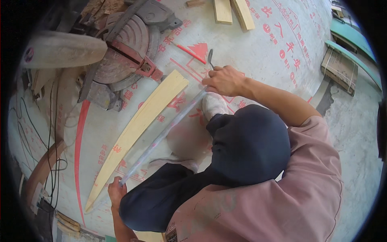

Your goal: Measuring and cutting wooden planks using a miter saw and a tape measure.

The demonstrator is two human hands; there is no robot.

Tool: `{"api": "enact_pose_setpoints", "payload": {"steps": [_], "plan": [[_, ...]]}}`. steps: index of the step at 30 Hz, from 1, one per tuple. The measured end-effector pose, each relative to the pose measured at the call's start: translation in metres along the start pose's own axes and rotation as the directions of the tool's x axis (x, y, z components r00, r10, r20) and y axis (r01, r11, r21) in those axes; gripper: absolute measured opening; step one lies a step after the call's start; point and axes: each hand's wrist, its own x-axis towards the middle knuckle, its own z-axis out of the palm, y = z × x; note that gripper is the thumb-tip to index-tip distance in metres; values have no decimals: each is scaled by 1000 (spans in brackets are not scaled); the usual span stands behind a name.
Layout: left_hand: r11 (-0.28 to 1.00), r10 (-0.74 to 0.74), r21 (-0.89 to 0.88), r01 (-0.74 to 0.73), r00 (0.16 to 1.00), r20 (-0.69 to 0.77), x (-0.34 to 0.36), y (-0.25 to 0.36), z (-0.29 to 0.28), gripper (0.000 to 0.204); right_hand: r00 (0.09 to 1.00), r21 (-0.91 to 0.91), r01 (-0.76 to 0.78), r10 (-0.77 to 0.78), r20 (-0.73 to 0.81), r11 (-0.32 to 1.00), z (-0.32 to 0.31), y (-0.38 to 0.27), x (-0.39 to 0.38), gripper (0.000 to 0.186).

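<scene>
A long, narrow, translucent greyish strip [161, 137] stretches slantwise between my two hands, low over the covered floor. My left hand [117, 190] is closed around its near end, beside my knee. At the far end, my right hand [223, 80] has its fingers bent over the strip, just beyond my shoe. A thin, dark curved piece [210, 57] sticks up by the right fingers; its kind and whether it is held cannot be made out. Alongside the strip, to its left, a long pale wooden board [141, 129] lies flat, apart from both hands.
A mitre saw [133, 52] with a round base stands at the far left. Two short boards [223, 11] lie at the far edge. Dark cables [51, 141] hang at the left. A strapped cardboard package [339, 72] sits at the right. Printed protective sheeting [238, 44] covers the floor.
</scene>
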Motion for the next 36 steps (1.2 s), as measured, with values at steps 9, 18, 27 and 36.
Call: {"api": "enact_pose_setpoints", "payload": {"steps": [9, 18, 27, 36], "plan": [[970, 176, -212, -121, 949, 261, 25, 87, -73, 25, 999, 3, 4, -4, -40, 1000, 18, -12, 6, 13], [891, 379, -410, -194, 816, 437, 102, 228, -69, 29, 995, 7, 55, -54, -85, 998, 25, -10, -8, 13], [910, 410, 84, -406, 849, -335, 162, 275, -50, 94, 997, -32, -52, 53, 58, 998, 31, 23, -48, 11], [951, 254, -201, -236, 965, 66, 184, 263, -74, 68, 967, 60, -208, 196, 160, 976, 36, 44, -54, 35]]}}
